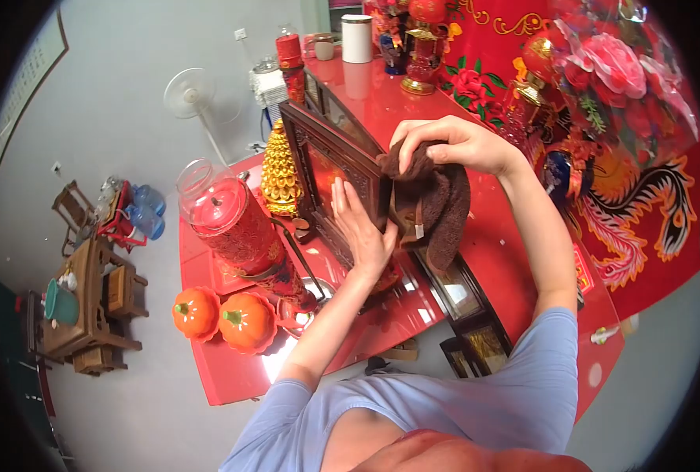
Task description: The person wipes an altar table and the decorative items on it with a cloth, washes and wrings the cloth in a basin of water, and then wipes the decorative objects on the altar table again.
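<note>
A dark carved wooden frame point(315, 149) stands tilted on the red table. My left hand point(362, 228) lies against its front, fingers stretched out and flat. My right hand point(464, 144) grips a dark brown towel point(447, 212) at the frame's upper right edge, and the towel's loose end hangs down behind. To the left of the frame are a gold pinecone-like ornament point(280, 173) and a large red candle in a glass holder point(222, 212). Two orange pumpkin-shaped pots point(248, 322) sit near the table's front left edge.
The glossy red table point(507, 259) carries dark framed panels point(458, 295) lying at the right. A white canister point(357, 39), red-and-gold lamps point(425, 59) and wrapped pink flowers point(613, 67) stand farther back. A white fan point(190, 92) and wooden table point(82, 295) are off to the left.
</note>
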`<state>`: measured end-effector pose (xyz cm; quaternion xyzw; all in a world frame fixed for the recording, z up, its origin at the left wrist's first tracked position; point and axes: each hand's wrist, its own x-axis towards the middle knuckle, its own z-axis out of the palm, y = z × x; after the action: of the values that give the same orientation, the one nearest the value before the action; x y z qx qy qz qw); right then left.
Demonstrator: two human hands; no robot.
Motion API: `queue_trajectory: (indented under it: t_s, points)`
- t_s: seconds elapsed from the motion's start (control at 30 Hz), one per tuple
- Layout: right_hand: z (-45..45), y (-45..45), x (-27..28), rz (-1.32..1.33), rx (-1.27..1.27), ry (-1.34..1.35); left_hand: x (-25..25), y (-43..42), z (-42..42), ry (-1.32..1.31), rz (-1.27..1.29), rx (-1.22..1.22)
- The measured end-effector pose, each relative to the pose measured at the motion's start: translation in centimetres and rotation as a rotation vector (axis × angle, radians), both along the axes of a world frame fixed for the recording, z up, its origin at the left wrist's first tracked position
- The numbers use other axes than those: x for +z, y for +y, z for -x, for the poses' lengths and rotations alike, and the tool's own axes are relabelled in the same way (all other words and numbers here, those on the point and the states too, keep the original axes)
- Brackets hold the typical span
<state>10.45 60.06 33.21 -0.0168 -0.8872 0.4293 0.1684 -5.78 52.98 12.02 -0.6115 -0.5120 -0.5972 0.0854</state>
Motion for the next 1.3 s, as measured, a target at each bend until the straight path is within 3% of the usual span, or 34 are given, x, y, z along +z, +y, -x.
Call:
queue_trajectory:
  t_s: [0.1,0.23,0.37,0.4,0.5,0.53,0.57,0.63,0.67,0.7,0.8,0.93,0.97,1.03,1.1,1.23,1.3]
  points:
    - [-2.4,0.0,-2.1,0.212,-0.224,0.121,-0.2,0.0,0.3,0.029,-0.006,-0.02]
    - [-4.5,-1.7,-5.1,0.704,-0.313,0.333,0.1,-1.8,0.4,0.043,-0.035,-0.042]
    - [-5.2,-5.2,-7.1,0.857,-0.368,0.449,1.1,-6.6,-0.1,0.025,-0.069,-0.292]
    - [-5.4,-6.1,-7.7,0.892,-0.382,0.469,1.6,-7.2,-0.5,-0.133,-0.086,-0.455]
    - [-5.5,-9.2,-8.2,0.899,-0.433,0.489,2.8,-9.3,-1.1,-0.554,0.325,-0.778]
    - [-5.5,-10.0,-8.5,0.925,-0.431,0.491,1.3,-8.2,-0.9,-0.6,0.399,-0.929]
    - [-5.6,-10.8,-8.7,0.917,-0.449,0.479,2.5,-9.1,-0.4,-0.83,0.547,-1.136]
    - [-6.1,-12.3,-9.2,0.893,-0.481,0.455,1.3,-9.3,0.1,-0.874,0.674,-1.222]
    - [-6.7,-12.8,-9.5,0.857,-0.5,0.398,1.1,-9.9,0.3,-0.903,0.691,-1.212]
    - [-7.0,-13.5,-9.6,0.787,-0.54,0.34,1.1,-10.2,0.3,-0.87,0.545,-1.183]
    - [-7.1,-15.8,-8.8,0.576,-0.637,0.124,1.6,-11.6,1.5,-1.06,0.612,-1.168]
    - [-6.2,-18.8,-9.2,0.123,-0.81,-0.217,1.3,-12.3,3.6,-0.888,0.55,-1.072]
    - [-6.2,-19.3,-9.9,0.177,-0.838,-0.29,1.0,-12.4,3.6,-0.83,0.49,-1.061]
    - [-6.8,-19.8,-12.0,-0.049,-0.837,-0.42,0.2,-12.6,3.9,-0.79,0.458,-1.049]
    - [-6.7,-20.3,-11.6,-0.072,-0.78,-0.714,-0.8,-12.7,4.0,-0.825,0.512,-1.053]
    - [-8.6,-20.4,-14.0,0.374,-0.75,-0.5,-2.7,-12.6,4.2,-0.824,0.56,-0.973]
    - [-8.5,-20.3,-14.5,0.406,-0.937,-0.493,-2.4,-13.4,4.2,-0.799,0.578,-0.958]
